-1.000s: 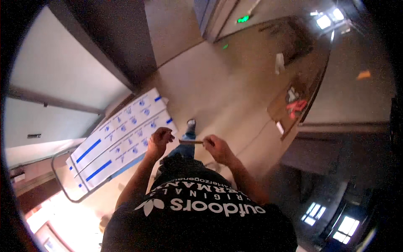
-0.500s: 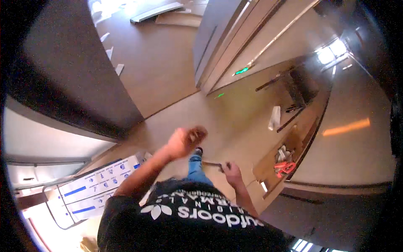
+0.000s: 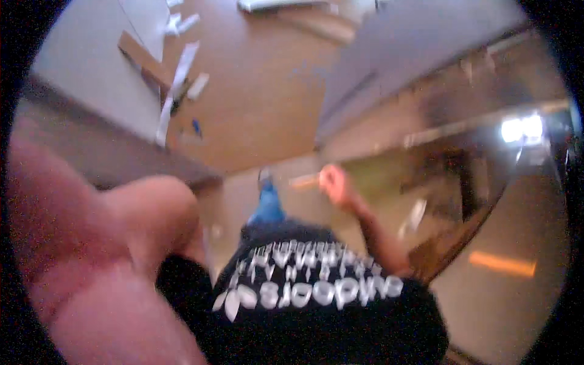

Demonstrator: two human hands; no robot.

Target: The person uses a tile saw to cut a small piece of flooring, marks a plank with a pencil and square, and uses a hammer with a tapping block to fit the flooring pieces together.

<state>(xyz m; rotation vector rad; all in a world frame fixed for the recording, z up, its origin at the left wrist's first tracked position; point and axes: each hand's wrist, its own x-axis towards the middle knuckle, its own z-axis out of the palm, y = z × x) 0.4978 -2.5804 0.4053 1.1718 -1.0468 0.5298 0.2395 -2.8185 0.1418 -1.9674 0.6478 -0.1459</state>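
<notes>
My left hand [image 3: 91,274] is raised very close at the left, large and blurred; its fingers cannot be made out. The bent left arm [image 3: 152,213] leads up to it from a black sleeve. Ahead of my body, my right hand [image 3: 336,186] is closed around a slim tool [image 3: 304,181], which points left. Motion blur hides what kind of tool it is. Below it are a blue trouser leg [image 3: 266,205] and the black T-shirt [image 3: 316,322] I wear.
A doorway opens ahead onto a brown floor [image 3: 255,103] with pale offcut strips [image 3: 179,85] at its left. A long board [image 3: 286,5] lies at the far side. A grey door panel [image 3: 383,67] stands right of the opening. Dark furniture [image 3: 465,182] is farther right.
My left hand has risen from in front of my body to close at the left. My view has shifted towards the doorway. The right hand, still gripping the slim tool, has moved forward.
</notes>
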